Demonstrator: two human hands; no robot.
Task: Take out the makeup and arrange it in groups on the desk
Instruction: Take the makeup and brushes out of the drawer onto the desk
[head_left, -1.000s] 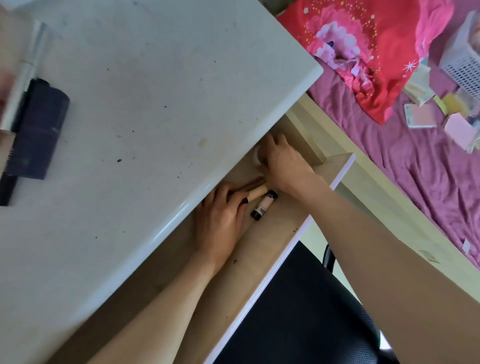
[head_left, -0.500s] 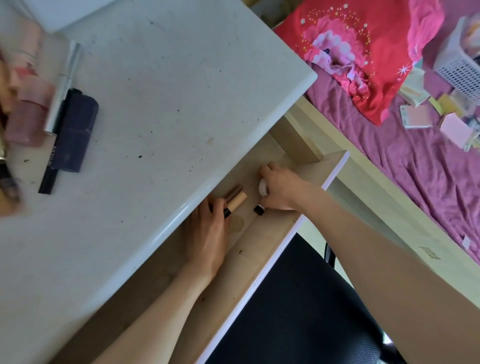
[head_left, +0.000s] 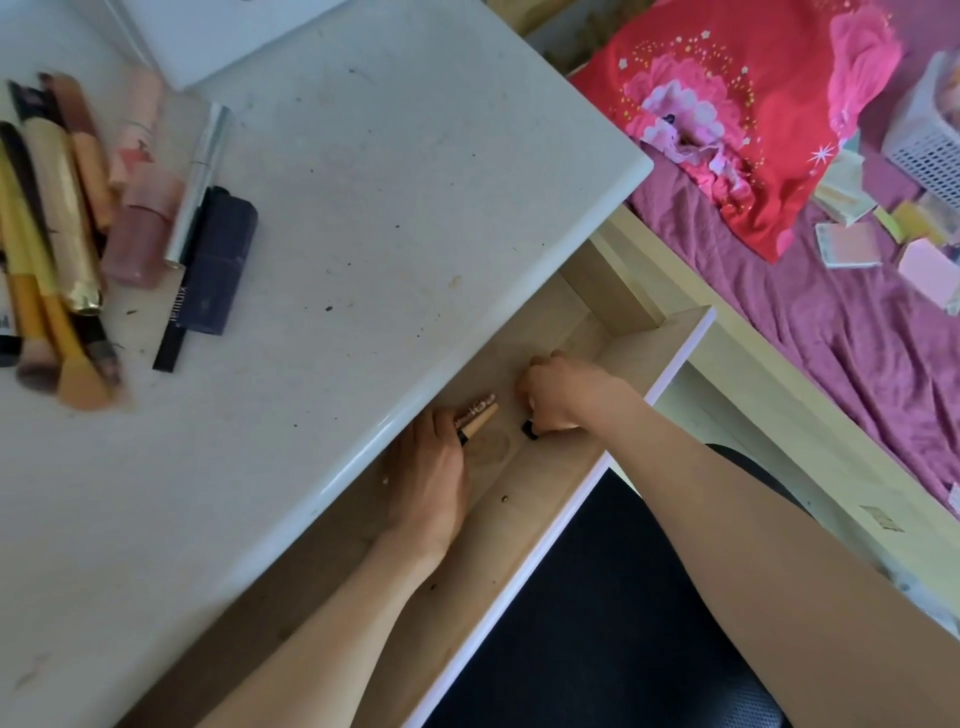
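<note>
right hand (head_left: 558, 397) hides its item, only black cap (head_left: 529, 429) shows | brushes (head_left: 36, 291) blurred, cut by left edge

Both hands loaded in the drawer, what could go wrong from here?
1. The left hand grips two tan tubes close under the desk edge; lifting out, they may clip it and slip.
2. The right hand covers a black-capped item almost fully, so that hold may be weak.
3. The makeup pile at the desk's far left lies crowded; adding items there could roll pieces and muddle the groups.
</note>
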